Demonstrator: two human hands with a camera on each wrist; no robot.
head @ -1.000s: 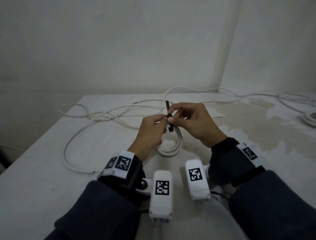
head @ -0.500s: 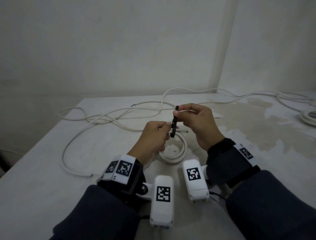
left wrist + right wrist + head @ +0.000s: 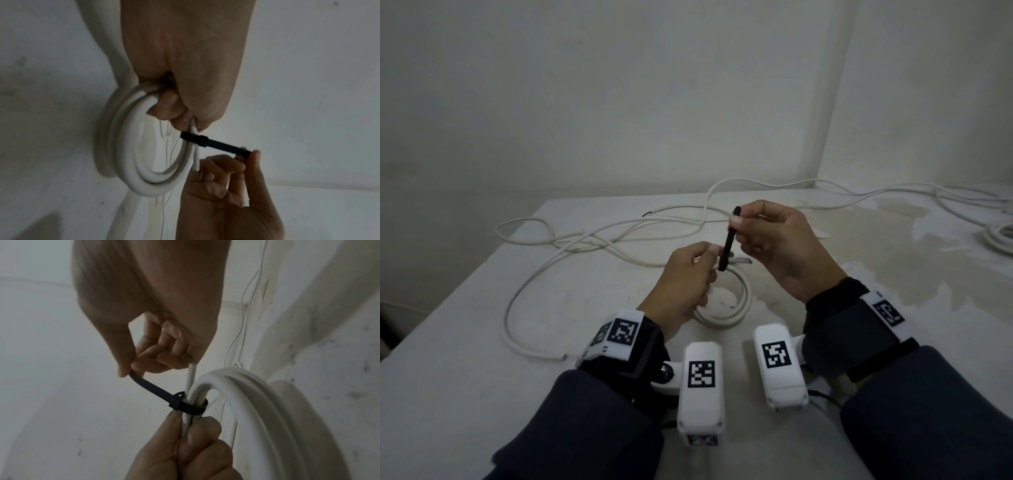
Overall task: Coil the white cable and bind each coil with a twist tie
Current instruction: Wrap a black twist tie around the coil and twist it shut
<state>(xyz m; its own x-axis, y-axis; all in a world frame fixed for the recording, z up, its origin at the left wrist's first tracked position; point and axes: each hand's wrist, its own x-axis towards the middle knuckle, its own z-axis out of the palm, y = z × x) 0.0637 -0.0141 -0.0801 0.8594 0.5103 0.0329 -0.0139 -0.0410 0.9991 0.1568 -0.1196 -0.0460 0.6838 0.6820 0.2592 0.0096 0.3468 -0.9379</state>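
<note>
At centre frame in the head view, the left hand (image 3: 685, 281) grips the coil (image 3: 726, 308) of white cable, fingers curled round the bundled turns just beside the tie (image 3: 727, 245). The coil hangs below that hand, close over the table (image 3: 465, 342); whether its lower edge touches the surface cannot be told. The right wrist view shows the black tie looped round the gathered turns and threaded through its own head, the loop sitting snug against the cable directly above the left fingertips. The right hand (image 3: 777, 240) pinches the tie's free tail between thumb and forefinger, the remaining fingers curled in; the tail runs taut and straight from the loop up to that pinch. A short cable end (image 3: 190, 379) stands up out of the bundle beside the loop, reaching to the right hand's curled fingers. More loose cable (image 3: 571, 240) lies in slack loops across the upper left of the table, and further strands trail off toward the upper right. A second coil (image 3: 1000, 240) sits at the far right edge.
</note>
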